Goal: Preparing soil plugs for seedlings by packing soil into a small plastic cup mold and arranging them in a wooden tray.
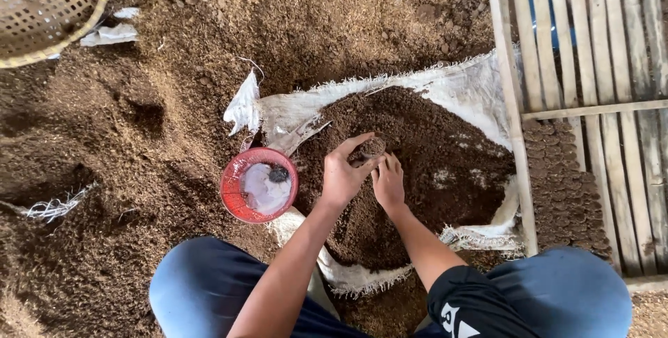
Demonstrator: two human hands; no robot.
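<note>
My left hand [341, 176] curls its thumb and fingers around a small round lump of dark soil [374, 147], holding it just above a heap of dark soil [431, 171]. My right hand [388, 183] is close beside it, fingers held together, with the fingertips pressed against the lump's near side. The heap lies on a white woven sack [473, 87] spread on the ground. Both forearms reach in from the bottom of the view, between my knees in blue trousers.
A red bowl [259, 185] of whitish liquid with a small dark object in it sits left of the hands. A slatted wooden rack [591, 108] on the right holds rows of soil lumps [563, 192]. A woven basket [49, 11] is at top left. Loose brown husk [104, 171] covers the ground.
</note>
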